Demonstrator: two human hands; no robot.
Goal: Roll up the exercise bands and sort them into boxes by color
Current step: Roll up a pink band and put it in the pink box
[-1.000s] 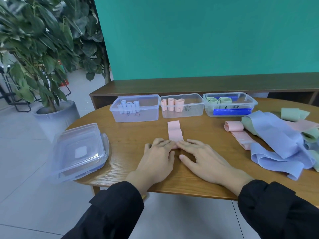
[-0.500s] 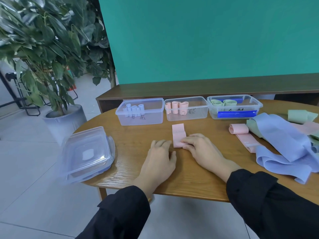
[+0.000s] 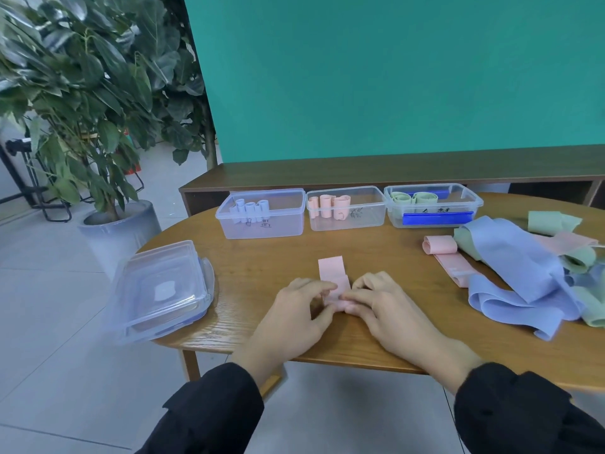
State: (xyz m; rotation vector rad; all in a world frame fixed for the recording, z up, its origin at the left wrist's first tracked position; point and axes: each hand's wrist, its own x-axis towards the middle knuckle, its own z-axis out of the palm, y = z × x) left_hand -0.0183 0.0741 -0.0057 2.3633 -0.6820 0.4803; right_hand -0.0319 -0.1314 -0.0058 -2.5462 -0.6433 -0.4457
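Both sets of fingers (image 3: 330,286) are curling round the near end of the pink band (image 3: 331,269), pinching its started roll; left hand (image 3: 294,314) and right hand (image 3: 389,309) are meeting over it on the worktop (image 3: 376,250). Beyond the fingers, the flat tail is pointing toward the pink box (image 3: 345,209). Uneven pressure could be skewing the roll, or a loosened pinch letting it spring open.

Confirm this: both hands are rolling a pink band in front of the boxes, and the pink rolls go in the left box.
Not quite. The head view shows the pink rolls in the middle box. Both hands, left hand and right hand, do roll the pink band.
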